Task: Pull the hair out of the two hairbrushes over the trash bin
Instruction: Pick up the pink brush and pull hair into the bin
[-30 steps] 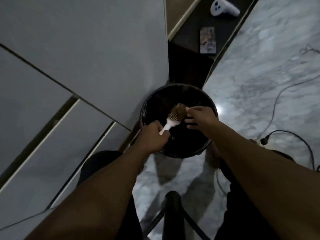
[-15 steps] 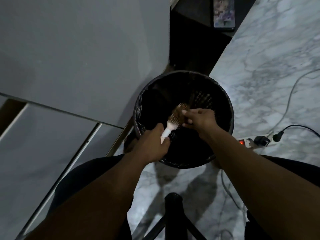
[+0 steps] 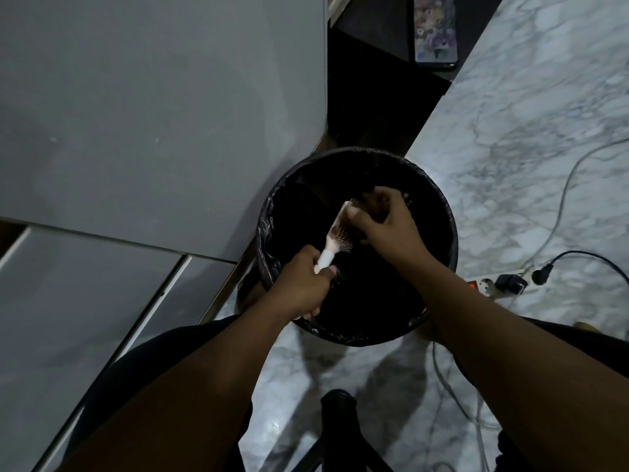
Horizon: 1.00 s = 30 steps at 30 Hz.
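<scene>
A round trash bin (image 3: 446,216) lined with a black bag stands on the marble floor. My left hand (image 3: 301,284) grips the white handle of a hairbrush (image 3: 337,235) and holds it tilted over the bin's opening. My right hand (image 3: 384,219) is on the far end of the brush head, fingers pinched on a dark clump of hair (image 3: 369,195) at the bristles. Only one hairbrush shows in view.
Grey cabinet doors (image 3: 153,114) fill the left. A power strip (image 3: 493,287) with plugs and cables lies on the floor to the right of the bin. A phone (image 3: 435,28) rests on a dark shelf at the top. A black stool part (image 3: 338,424) is below.
My right hand has slid further along the brush head toward its tip, pulling at the hair. The brush now points more steeply away. The view has tilted, so the bin sits larger in frame.
</scene>
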### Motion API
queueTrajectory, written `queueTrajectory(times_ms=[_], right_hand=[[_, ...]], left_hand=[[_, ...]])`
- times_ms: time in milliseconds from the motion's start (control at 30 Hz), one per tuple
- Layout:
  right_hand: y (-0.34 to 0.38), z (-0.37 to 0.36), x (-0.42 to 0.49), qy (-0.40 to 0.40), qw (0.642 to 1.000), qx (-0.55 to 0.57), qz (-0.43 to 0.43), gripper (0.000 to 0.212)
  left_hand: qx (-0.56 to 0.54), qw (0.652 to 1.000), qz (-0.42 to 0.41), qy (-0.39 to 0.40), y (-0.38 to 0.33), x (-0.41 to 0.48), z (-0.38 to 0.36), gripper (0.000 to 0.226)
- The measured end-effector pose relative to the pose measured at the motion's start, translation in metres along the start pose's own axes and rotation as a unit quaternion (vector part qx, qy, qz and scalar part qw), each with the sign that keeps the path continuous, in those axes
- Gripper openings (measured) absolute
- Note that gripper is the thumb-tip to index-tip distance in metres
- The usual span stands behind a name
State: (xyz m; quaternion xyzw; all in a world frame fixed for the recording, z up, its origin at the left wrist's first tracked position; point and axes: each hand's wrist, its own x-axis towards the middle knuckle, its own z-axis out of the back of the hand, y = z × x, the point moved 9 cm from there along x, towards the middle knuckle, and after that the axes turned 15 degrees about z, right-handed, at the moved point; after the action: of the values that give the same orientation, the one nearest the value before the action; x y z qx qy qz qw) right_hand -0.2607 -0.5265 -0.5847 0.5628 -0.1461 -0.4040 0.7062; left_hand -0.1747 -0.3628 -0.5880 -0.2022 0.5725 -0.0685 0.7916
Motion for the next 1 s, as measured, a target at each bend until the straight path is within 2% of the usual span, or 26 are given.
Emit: queueTrajectory(times_ms=[33,67,133,233,267,367,467,533,633,667,733,800,867,900,1000], right_hand=[[0.004,-0.005,0.002,0.022,0.999,-0.023,0.016,0.074],[0.007,-0.008,0.005,0.038,0.997,-0.061,0.040,0.073],[0.015,-0.010,0.009,0.024,0.991,-0.113,0.073,0.048],[0.018,-0.008,0.010,-0.030,0.990,-0.114,0.071,0.012],[0.012,-0.007,0.010,-0.049,0.993,-0.092,0.054,0.006],[-0.010,0.002,0.007,-0.118,0.992,0.019,-0.046,0.019],[-0.025,-0.003,-0.001,-0.174,0.949,0.223,-0.142,0.019],[-0.026,-0.011,-0.002,-0.161,0.939,0.260,-0.156,0.017],[-0.011,-0.024,0.004,-0.021,0.984,0.158,-0.086,0.075],[-0.002,-0.027,0.005,0.019,0.994,0.096,-0.048,0.078],[0.010,-0.025,0.008,0.033,0.999,-0.026,0.014,0.051],[0.010,-0.015,0.010,-0.017,0.998,-0.050,0.018,0.015],[-0.004,-0.009,0.011,-0.063,0.998,0.013,-0.020,0.013],[-0.014,-0.011,0.009,-0.078,0.991,0.087,-0.059,0.012],[-0.032,-0.018,0.000,-0.137,0.928,0.301,-0.173,0.005]], left_hand=[[0.010,1.000,-0.012,-0.003,-0.002,-0.001,0.002,0.018],[0.021,1.000,-0.021,-0.007,-0.003,-0.002,0.003,0.017],[0.038,0.999,-0.033,-0.017,-0.004,-0.002,0.005,0.016],[0.050,0.997,-0.036,-0.037,-0.003,0.000,0.010,0.016],[0.056,0.997,-0.036,-0.042,-0.003,0.000,0.012,0.017],[0.064,0.997,-0.037,-0.037,-0.005,0.000,0.015,0.017],[0.054,0.998,-0.034,-0.030,-0.006,0.001,0.013,0.016],[0.057,0.997,-0.032,-0.038,-0.006,0.002,0.014,0.015],[0.080,0.995,-0.041,-0.049,-0.005,0.003,0.015,0.014],[0.082,0.994,-0.045,-0.050,-0.005,0.003,0.015,0.014],[0.078,0.995,-0.048,-0.049,-0.005,0.002,0.016,0.014],[0.075,0.995,-0.049,-0.044,-0.005,0.002,0.015,0.013],[0.067,0.996,-0.048,-0.042,-0.006,0.003,0.014,0.013],[0.056,0.997,-0.045,-0.040,-0.006,0.004,0.013,0.013],[0.003,0.999,-0.036,-0.021,-0.007,0.008,0.011,0.011]])
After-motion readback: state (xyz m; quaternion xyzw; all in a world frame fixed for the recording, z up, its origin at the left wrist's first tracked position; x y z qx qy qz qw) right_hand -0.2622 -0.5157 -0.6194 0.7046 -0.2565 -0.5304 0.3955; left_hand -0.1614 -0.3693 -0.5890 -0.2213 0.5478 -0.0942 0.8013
